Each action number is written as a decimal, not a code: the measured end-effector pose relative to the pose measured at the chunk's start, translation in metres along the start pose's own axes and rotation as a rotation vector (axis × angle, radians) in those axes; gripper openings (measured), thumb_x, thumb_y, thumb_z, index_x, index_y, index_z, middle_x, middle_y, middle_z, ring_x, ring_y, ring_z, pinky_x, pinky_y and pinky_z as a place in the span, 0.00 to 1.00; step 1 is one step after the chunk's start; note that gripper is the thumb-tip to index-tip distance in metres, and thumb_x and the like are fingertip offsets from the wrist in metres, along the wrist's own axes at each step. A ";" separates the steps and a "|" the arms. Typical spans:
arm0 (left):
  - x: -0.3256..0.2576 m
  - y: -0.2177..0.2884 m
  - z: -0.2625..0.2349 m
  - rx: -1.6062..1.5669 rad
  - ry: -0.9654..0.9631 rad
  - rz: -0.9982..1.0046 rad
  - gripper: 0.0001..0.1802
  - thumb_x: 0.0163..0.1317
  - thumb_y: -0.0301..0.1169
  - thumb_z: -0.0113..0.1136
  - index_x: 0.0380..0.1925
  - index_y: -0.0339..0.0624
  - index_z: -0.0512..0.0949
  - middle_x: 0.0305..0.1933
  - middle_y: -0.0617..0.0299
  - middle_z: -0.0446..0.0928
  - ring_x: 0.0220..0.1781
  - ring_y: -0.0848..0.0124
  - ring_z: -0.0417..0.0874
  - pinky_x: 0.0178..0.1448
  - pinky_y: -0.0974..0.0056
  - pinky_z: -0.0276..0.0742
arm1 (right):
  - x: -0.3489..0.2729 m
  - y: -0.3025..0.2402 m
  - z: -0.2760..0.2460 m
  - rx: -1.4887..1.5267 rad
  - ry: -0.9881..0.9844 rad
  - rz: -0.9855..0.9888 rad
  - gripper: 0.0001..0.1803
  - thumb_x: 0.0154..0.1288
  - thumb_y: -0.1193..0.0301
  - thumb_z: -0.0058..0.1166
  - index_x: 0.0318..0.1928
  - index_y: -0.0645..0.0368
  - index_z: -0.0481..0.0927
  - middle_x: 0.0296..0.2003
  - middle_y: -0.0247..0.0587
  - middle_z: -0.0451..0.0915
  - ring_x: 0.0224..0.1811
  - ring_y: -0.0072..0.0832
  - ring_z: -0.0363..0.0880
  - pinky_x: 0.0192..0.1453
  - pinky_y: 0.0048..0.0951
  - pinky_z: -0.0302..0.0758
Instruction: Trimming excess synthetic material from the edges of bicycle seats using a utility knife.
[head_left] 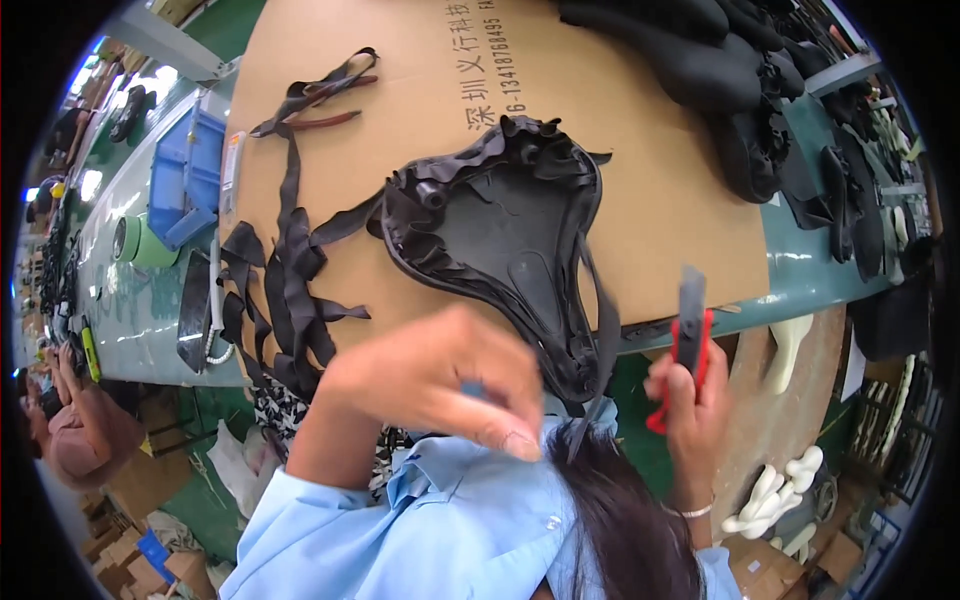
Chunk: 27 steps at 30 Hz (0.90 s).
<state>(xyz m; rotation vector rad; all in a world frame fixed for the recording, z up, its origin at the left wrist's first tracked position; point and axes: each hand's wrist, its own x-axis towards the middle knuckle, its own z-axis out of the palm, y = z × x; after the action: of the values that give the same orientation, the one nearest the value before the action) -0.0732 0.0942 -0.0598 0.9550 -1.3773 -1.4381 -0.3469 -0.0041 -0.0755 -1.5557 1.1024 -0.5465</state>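
A black bicycle saddle cover (pixel 505 225) lies with its hollow underside up on the cardboard sheet, its gathered edge ruffled around the rim. Its narrow end points toward me. My left hand (pixel 445 375) is above my lap, just near of the saddle, with bent fingers drawn toward the thumb; motion blurs it and anything pinched there is hidden. A thin black strip (pixel 603 325) hangs along the saddle's right side, ending near those fingertips. To the right, my right hand (pixel 695 405) grips a red utility knife (pixel 690 345), its grey blade pointing up and away.
Cut black strips (pixel 295 290) and dark red-handled pliers (pixel 330 120) lie left on the cardboard (pixel 680 220). Black saddles (pixel 690 60) are piled at the far right. A blue bin (pixel 190 175) and a green tape roll (pixel 140 240) stand left; another person (pixel 85 420) sits beyond.
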 end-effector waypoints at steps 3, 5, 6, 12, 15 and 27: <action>-0.022 -0.014 0.030 0.035 0.594 -0.718 0.24 0.59 0.44 0.65 0.43 0.32 0.78 0.31 0.51 0.81 0.38 0.70 0.83 0.43 0.66 0.76 | 0.023 0.002 0.033 -0.019 -0.117 -0.125 0.19 0.67 0.70 0.52 0.56 0.65 0.70 0.35 0.39 0.81 0.30 0.22 0.77 0.36 0.24 0.75; -0.018 -0.037 0.034 0.157 1.193 -0.372 0.31 0.60 0.43 0.63 0.56 0.32 0.69 0.38 0.43 0.80 0.41 0.63 0.83 0.48 0.64 0.76 | 0.026 -0.001 0.050 -0.227 -0.271 -0.460 0.22 0.63 0.68 0.58 0.55 0.64 0.72 0.40 0.52 0.81 0.39 0.43 0.83 0.47 0.33 0.77; -0.011 -0.048 0.019 0.419 1.228 -0.301 0.33 0.60 0.41 0.62 0.59 0.32 0.65 0.42 0.41 0.79 0.44 0.57 0.83 0.51 0.62 0.75 | 0.026 -0.003 0.060 -0.187 -0.354 -0.493 0.22 0.62 0.68 0.59 0.54 0.64 0.73 0.41 0.53 0.81 0.39 0.43 0.83 0.47 0.34 0.77; 0.008 -0.004 -0.057 0.784 0.344 -0.347 0.30 0.56 0.29 0.60 0.62 0.46 0.70 0.43 0.50 0.80 0.39 0.58 0.81 0.48 0.60 0.74 | 0.066 -0.011 0.043 0.134 -0.028 -0.169 0.18 0.67 0.72 0.53 0.55 0.63 0.68 0.38 0.37 0.81 0.31 0.16 0.76 0.32 0.19 0.74; 0.023 -0.009 -0.046 1.151 0.426 0.078 0.18 0.59 0.29 0.60 0.50 0.40 0.78 0.38 0.50 0.81 0.35 0.56 0.80 0.42 0.59 0.74 | 0.081 -0.018 0.064 0.152 -0.193 -0.111 0.19 0.66 0.72 0.56 0.54 0.63 0.69 0.38 0.39 0.81 0.33 0.20 0.78 0.36 0.21 0.75; 0.036 -0.037 0.032 0.860 0.976 -0.316 0.11 0.59 0.32 0.61 0.22 0.40 0.74 0.22 0.58 0.67 0.29 0.63 0.69 0.40 0.59 0.57 | 0.088 -0.023 0.049 -0.308 -0.295 -0.560 0.25 0.58 0.75 0.61 0.58 0.63 0.72 0.41 0.49 0.81 0.40 0.39 0.82 0.46 0.31 0.77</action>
<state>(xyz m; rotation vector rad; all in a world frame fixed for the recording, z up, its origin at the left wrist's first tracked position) -0.1179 0.0685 -0.0918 2.1263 -1.0500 -0.3218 -0.2587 -0.0559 -0.0864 -2.1560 0.5325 -0.5057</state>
